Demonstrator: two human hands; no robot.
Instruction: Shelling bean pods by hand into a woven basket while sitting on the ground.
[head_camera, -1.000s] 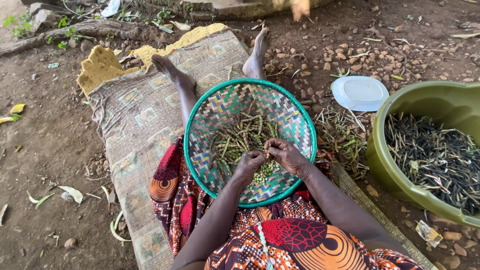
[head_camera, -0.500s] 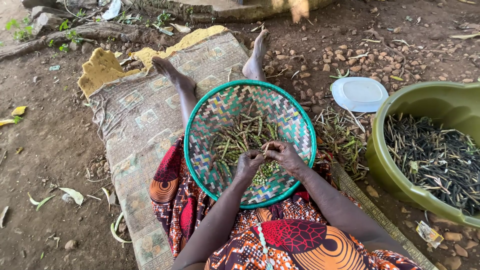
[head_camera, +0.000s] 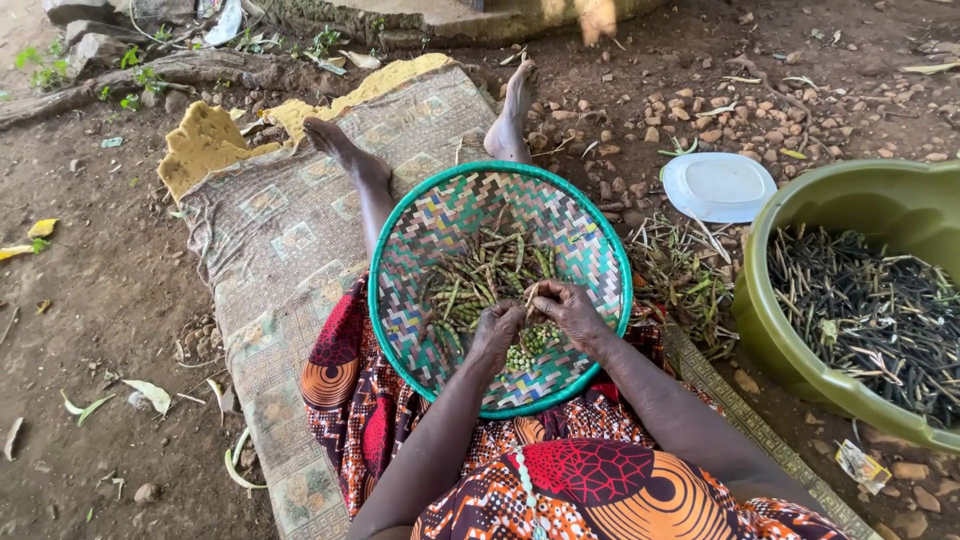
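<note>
Bare dirt and stones are lying all around a worn mat (head_camera: 270, 250); a person is sitting on it with a woven tray (head_camera: 440, 215) resting on the lap; the left hand (head_camera: 497, 328) and right hand (head_camera: 567, 308) are pinching one pod (head_camera: 529, 298) together over the tray's near half, its long axis running roughly away from the person; peas (head_camera: 528, 345) are gathering beneath; a green tub (head_camera: 800, 370) is standing at the right.

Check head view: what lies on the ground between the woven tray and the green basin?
A heap of empty pod husks on bare dirt fills the gap between the woven tray and the green basin, seen in the head view.
</note>
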